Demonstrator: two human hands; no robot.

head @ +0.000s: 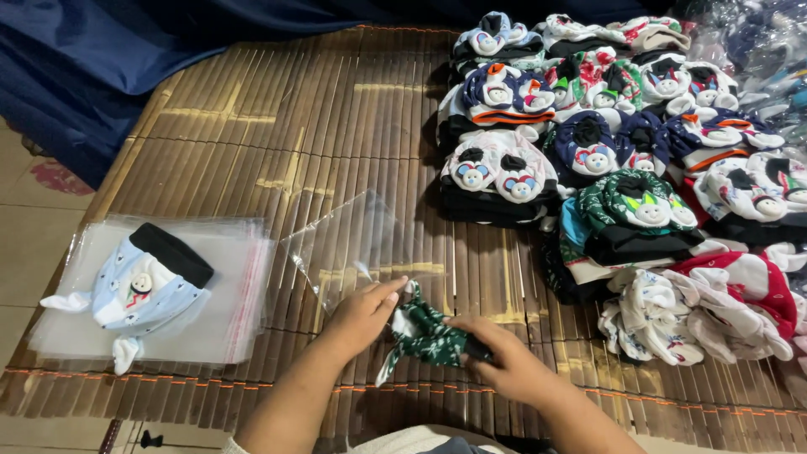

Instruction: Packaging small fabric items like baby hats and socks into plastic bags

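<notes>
A small green patterned hat point(424, 335) with white ties lies on the bamboo mat point(277, 126) in front of me. My left hand point(363, 314) pinches its upper end next to the mouth of a clear plastic bag point(353, 244). The hat's black lower end is gripped by my right hand point(500, 360). The bag lies flat just beyond my left hand, its near edge touching the fingers.
A stack of clear bags point(223, 294) lies at the left with a light blue hat point(143, 290) on top. Several piles of patterned hats point(605, 160) fill the right side. Blue cloth point(101, 50) lies at the far left, with packed bags point(769, 42) at the top right.
</notes>
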